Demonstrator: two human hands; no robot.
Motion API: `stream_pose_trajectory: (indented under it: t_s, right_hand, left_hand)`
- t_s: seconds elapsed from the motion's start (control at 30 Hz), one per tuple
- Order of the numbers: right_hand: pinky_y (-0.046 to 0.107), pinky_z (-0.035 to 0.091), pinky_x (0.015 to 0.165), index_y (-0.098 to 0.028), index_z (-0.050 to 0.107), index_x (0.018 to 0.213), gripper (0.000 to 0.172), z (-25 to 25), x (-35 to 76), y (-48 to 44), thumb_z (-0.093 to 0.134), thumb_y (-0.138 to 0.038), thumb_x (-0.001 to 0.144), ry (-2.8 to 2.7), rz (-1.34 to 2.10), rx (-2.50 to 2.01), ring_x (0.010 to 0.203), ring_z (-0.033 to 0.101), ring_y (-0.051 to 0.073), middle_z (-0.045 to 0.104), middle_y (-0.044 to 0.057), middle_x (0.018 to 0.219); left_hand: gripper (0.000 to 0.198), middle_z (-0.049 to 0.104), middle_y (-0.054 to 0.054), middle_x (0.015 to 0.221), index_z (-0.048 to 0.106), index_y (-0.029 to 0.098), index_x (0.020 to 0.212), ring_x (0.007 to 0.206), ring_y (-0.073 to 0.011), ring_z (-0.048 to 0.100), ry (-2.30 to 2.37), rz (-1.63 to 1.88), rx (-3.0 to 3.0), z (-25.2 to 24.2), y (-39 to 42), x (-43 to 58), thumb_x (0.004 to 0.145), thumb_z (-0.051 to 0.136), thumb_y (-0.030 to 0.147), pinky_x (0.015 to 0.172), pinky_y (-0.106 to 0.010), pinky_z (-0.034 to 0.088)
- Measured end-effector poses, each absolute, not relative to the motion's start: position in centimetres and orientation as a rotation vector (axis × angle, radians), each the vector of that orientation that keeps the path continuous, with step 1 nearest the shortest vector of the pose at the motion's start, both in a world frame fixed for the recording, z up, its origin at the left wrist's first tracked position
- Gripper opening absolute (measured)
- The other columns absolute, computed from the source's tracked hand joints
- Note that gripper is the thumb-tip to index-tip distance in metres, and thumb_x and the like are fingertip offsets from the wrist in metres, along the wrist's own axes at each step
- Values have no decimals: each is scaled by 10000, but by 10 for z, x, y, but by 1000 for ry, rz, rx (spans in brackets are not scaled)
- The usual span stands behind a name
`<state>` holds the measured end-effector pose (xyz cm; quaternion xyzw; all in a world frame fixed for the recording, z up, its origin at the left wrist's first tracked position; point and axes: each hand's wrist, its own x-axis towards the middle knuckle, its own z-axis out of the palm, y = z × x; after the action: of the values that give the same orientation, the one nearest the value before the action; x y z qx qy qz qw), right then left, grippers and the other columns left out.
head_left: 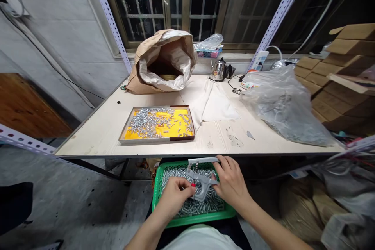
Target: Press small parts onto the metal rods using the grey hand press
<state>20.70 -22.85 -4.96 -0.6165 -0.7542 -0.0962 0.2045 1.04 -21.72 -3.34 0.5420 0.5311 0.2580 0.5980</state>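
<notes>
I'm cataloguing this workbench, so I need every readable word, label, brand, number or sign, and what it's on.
None can be read.
Shiny silver metal kettle: coloured mark, too small to read.
White oblong block with blue patches: markings too small to read.
Grey metal hand tool: no readable lettering.

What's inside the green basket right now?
A layer of small silvery metal pieces fills the green basket. They hide its floor, so anything beneath can't be seen. The left hand, right hand and grey tool cover some.
</notes>
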Motion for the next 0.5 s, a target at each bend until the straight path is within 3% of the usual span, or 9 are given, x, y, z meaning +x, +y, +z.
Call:
stream_pose_trajectory:
  t_s: [0.13,0.23,0.33,0.4,0.5]
  right_hand:
    - [500,224,1105,-117,528,1086,455,-69,203,-240,525,-157,632,-2002,-234,-1754,1253,373,306,441,166,1359]
    - [530,204,1112,-117,506,1082,453,-77,211,-247,504,-160,632,-1990,-263,-1763,1289,345,317,403,179,1397]
    - [554,213,1099,-130,493,1086,432,-84,224,-253,486,-166,655,-1999,-300,-1744,1292,345,322,417,175,1387]
    - [562,221,1091,-129,482,1111,440,-89,232,-256,479,-175,673,-2015,-319,-1740,1287,348,325,418,172,1385]
    - [572,215,1086,-124,469,1151,443,-92,238,-259,454,-175,712,-2071,-369,-1729,1293,339,319,405,169,1392]
  left_hand:
    - [197,578,-19,574,570,186,505,620,-178,528,1361,805,1403,-34,-228,13,688,578,259,634,-288,385]
    - [225,594,-29,628,563,197,546,669,-192,550,1484,965,1484,-34,-232,3,751,547,286,677,-299,407]
    - [239,625,-40,647,591,193,576,685,-208,571,1525,759,1635,-33,-225,-15,778,554,316,690,-311,413]
    - [205,674,-69,740,659,180,694,764,-240,601,1512,574,1799,-28,-208,-26,780,585,351,732,-328,423]
    - [305,689,-132,945,672,144,944,940,-276,601,1713,548,2026,-13,-158,-35,848,511,384,835,-358,418]
